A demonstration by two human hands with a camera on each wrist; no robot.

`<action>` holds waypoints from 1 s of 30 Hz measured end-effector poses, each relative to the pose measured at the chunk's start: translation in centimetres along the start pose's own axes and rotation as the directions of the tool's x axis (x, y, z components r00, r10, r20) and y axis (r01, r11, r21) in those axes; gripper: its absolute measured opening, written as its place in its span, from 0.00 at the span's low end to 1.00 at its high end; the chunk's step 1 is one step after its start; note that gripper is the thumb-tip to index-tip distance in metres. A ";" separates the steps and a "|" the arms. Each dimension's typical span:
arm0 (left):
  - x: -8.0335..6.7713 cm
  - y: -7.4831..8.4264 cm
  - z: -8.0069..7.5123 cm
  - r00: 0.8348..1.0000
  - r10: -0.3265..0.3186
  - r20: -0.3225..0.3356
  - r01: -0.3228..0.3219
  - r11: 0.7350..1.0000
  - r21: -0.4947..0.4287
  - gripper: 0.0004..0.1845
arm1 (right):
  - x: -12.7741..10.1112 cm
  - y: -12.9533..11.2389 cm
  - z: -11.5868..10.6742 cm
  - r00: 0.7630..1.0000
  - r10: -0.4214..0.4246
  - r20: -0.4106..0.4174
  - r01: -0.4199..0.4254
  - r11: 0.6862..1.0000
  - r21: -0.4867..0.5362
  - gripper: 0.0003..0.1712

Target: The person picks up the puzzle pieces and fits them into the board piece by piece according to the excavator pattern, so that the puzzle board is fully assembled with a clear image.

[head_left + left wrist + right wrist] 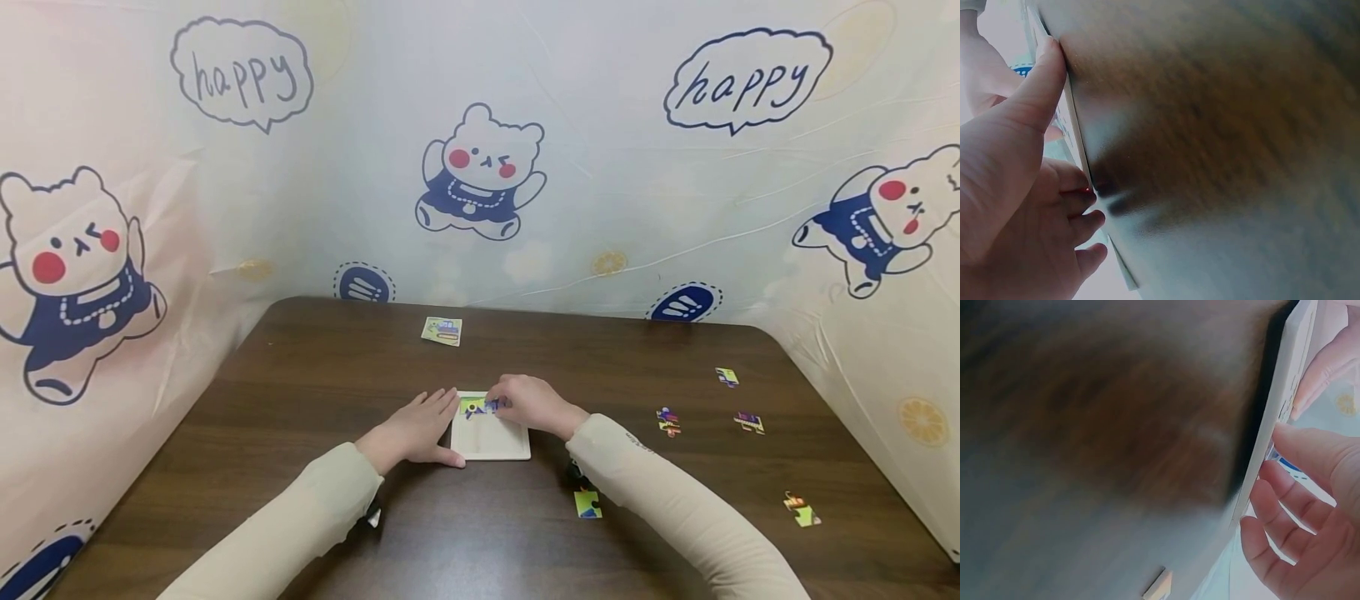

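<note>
R hand (528, 402) is pinching a puzzle piece (491, 406) over tray (491, 446) at bench (300, 392) centre; L hand (416, 427) flat, steadying the tray. Approx one piece (472, 406) seated, several loose pcs (667, 421) are waiting.

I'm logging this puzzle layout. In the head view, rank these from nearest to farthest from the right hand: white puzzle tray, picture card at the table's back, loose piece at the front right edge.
1. White puzzle tray, under the right hand.
2. Picture card, behind, left.
3. Loose piece, far right.
</note>
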State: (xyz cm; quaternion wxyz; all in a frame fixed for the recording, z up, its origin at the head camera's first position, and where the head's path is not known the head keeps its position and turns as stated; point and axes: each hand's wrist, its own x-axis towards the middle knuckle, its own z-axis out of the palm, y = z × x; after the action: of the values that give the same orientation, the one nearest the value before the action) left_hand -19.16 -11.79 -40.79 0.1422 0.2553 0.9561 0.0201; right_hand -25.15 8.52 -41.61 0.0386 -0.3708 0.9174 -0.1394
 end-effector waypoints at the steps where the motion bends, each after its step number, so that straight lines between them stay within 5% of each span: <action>1: 0.0 0.0 0.0 1.000 0.001 0.001 -0.001 1.000 0.001 0.53 | 0.0 0.0 0.0 1.000 -0.001 0.001 0.001 1.000 -0.005 0.10; 11: 0.1 0.0 -0.1 1.000 -0.009 0.004 0.009 1.000 -0.005 0.53 | -0.1 0.0 -0.7 0.999 -0.013 0.037 0.011 0.999 0.034 0.13; 17: 0.0 0.2 -0.2 1.000 -0.011 0.012 0.011 1.000 -0.010 0.53 | -1.2 1.5 -2.4 0.997 0.077 0.013 -0.078 0.987 0.141 0.16; 23: 0.0 0.1 -0.2 1.000 -0.005 0.005 0.005 1.000 0.005 0.53 | -3.5 5.9 -5.6 0.981 0.152 -0.123 -0.125 0.971 0.201 0.20; 30: 0.1 0.0 0.0 1.000 0.008 -0.001 -0.008 1.000 0.008 0.52 | -7.8 12.8 -9.1 0.918 0.297 -0.262 -0.234 0.940 0.248 0.24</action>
State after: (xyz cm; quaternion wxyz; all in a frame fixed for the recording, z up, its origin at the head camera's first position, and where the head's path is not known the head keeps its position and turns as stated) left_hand -19.26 -11.73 -40.85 0.1408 0.2598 0.9552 0.0170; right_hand -29.69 24.82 -36.76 -0.0412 -0.2109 0.9346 -0.2836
